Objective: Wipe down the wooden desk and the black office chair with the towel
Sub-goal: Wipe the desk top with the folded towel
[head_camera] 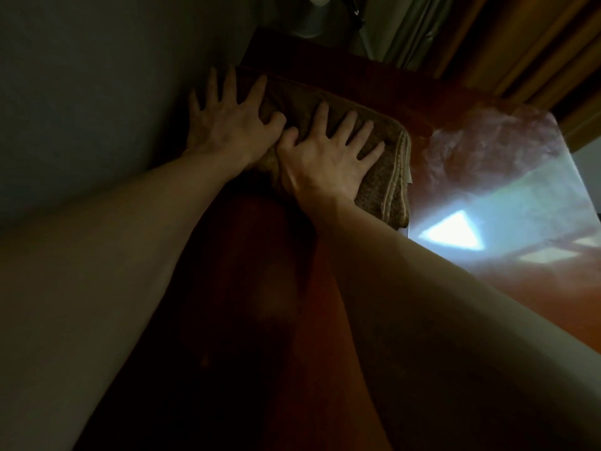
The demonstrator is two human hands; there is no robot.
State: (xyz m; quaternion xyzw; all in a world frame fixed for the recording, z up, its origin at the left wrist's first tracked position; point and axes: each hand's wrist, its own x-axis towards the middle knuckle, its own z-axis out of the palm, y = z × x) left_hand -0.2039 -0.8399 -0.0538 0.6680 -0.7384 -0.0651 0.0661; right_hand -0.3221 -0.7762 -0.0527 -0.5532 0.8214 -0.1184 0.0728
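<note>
Forearms: both bare, stretched forward over the reddish wooden counter (pixel 279 271).
Left hand (pixel 227 125): fingers spread, pressing the towel's left end, just beside the grey wall (pixel 81 92).
Right hand (pixel 322 161): fingers spread, palm flat on the towel.
Towel (pixel 387 180): brown, folded, lying on the counter's far part under both hands.

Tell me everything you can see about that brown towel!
The towel is brown and looks fuzzy, like terry cloth, with a paler stitched band along its right edge. It is folded into a thick pad and lies flat on the reddish wooden desk, close to the grey wall. The left hand and right hand rest on it side by side, fingers spread.
</note>
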